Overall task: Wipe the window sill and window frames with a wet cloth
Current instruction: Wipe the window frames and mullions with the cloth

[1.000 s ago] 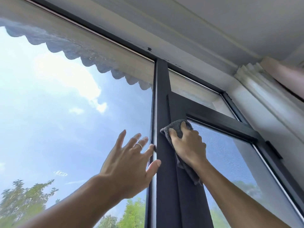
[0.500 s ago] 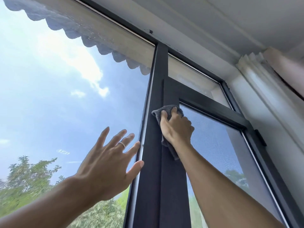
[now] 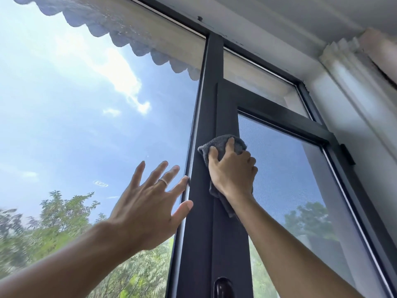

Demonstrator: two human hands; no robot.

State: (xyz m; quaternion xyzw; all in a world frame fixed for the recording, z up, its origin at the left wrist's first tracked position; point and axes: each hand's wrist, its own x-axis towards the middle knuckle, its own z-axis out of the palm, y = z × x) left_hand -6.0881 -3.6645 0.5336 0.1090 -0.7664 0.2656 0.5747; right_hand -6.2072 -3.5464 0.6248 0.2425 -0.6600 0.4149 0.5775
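The left hand (image 3: 148, 209) is spreading its fingers wide against the large glass pane (image 3: 86, 125), holding nothing; a ring (image 3: 164, 181) is sitting on one finger, and the index fingertip is touching the pale edge strip just beside the dark vertical frame post (image 3: 204, 168). Compared with half a second ago, this hand is sitting closer to the post, where before it was clear of it. The right hand (image 3: 233, 171) is pressing a grey cloth (image 3: 223, 143) flat against the post and the adjoining sash frame (image 3: 227, 117), fingers curled over the cloth's top, a tail of it hanging below the wrist. The cloth is now lying lower beneath the sash's top corner than before. A dark handle (image 3: 223, 288) is showing at the bottom edge. Above the cloth the post is running bare up to the top rail; the screened pane (image 3: 290, 179) is lying open to the right.
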